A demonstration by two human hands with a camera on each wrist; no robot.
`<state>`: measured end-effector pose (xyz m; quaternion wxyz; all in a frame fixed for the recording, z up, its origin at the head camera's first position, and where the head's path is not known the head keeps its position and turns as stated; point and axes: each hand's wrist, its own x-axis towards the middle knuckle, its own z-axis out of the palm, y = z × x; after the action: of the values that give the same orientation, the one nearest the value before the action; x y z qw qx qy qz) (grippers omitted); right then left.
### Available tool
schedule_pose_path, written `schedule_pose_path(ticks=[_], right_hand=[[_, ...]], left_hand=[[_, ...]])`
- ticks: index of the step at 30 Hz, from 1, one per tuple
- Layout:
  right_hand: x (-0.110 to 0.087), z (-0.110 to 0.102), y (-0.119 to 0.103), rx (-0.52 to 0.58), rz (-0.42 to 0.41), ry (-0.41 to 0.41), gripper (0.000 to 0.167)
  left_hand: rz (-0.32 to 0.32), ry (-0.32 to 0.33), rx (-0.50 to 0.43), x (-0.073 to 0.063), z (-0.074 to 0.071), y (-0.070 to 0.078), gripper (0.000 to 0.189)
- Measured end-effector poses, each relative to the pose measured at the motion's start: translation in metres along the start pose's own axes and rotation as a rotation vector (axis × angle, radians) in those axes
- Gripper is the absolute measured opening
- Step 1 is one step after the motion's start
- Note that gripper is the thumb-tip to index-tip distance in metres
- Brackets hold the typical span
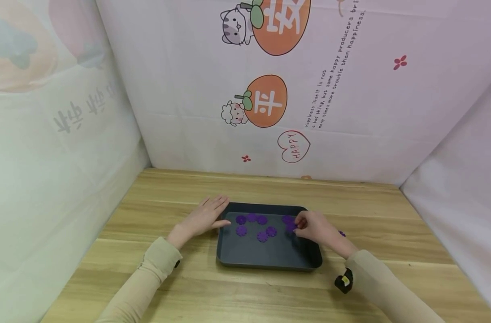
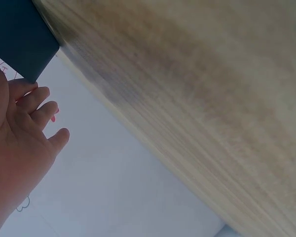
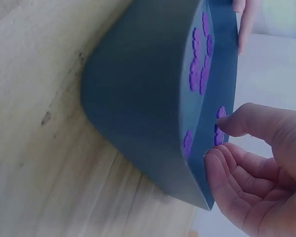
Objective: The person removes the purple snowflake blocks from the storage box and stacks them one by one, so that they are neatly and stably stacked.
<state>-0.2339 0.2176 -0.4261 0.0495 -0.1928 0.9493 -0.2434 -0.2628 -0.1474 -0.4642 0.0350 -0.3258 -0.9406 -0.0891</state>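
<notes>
A dark grey rectangular tray [image 1: 269, 259] lies on the table with several purple notched discs [image 1: 241, 230] scattered over its floor. At the tray's right side my right hand [image 1: 315, 229] pinches a purple notched disc [image 3: 220, 138] between thumb and fingertips, raised against the tray's inner wall in the right wrist view. Another disc [image 3: 187, 143] lies on the tray floor close by. My left hand [image 1: 205, 216] rests at the tray's upper left corner, fingers extended along the rim and thumb over the inside. In the left wrist view its fingertips [image 2: 27, 86] meet the tray's edge [image 2: 34, 59].
One more purple disc [image 1: 342, 233] is on the wooden table [image 1: 180, 287], right of the tray and partly behind the right wrist. White printed cloth [image 1: 189, 89] hangs behind the table, with plain sheets on both sides. A dark strap [image 1: 344, 281] sits at the right cuff.
</notes>
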Motion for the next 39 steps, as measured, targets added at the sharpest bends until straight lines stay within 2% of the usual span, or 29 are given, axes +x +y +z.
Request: schedule_pose_path(ticks=[26, 39], right_hand=[[-0.018, -0.024, 0.015, -0.018, 0.054, 0.033, 0.017], [-0.027, -0.035, 0.032, -0.026, 0.064, 0.072, 0.016]], left_hand=[[0.007, -0.021, 0.019, -0.001, -0.003, 0.002, 0.077], [-0.002, -0.030, 0.015, -0.001, -0.003, 0.003, 0.077]])
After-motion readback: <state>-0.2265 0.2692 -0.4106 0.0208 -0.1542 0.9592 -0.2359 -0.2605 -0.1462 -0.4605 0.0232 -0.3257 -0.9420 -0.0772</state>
